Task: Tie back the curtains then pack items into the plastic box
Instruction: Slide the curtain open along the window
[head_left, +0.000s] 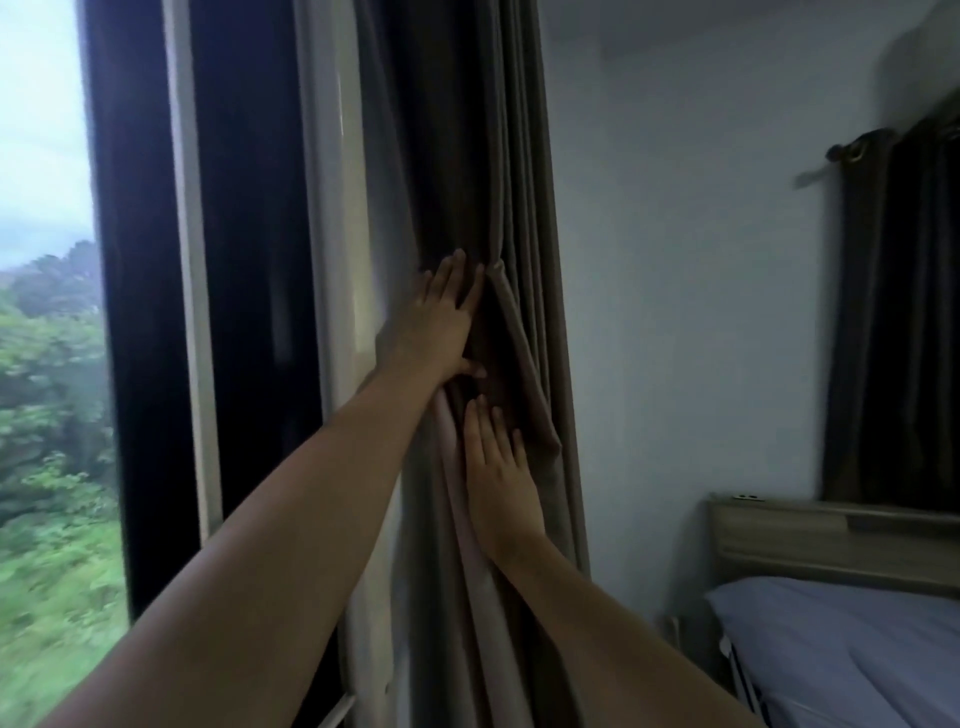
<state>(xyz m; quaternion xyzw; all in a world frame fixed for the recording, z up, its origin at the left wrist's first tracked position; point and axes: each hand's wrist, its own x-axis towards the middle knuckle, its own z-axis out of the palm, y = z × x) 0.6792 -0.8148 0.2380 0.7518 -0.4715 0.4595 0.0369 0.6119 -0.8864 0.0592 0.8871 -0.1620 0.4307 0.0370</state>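
Flat on the bunch: my left hand (441, 322) and right hand (501, 483) press the gathered curtain (522, 197).
Fingers are straight, left above right. It looks soft, thick and floppy; I'd grip round the whole bunch between them.

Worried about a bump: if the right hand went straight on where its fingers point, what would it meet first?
Likely the left hand, its thumb side, directly above the right hand on the curtain; their relative depth is unclear.
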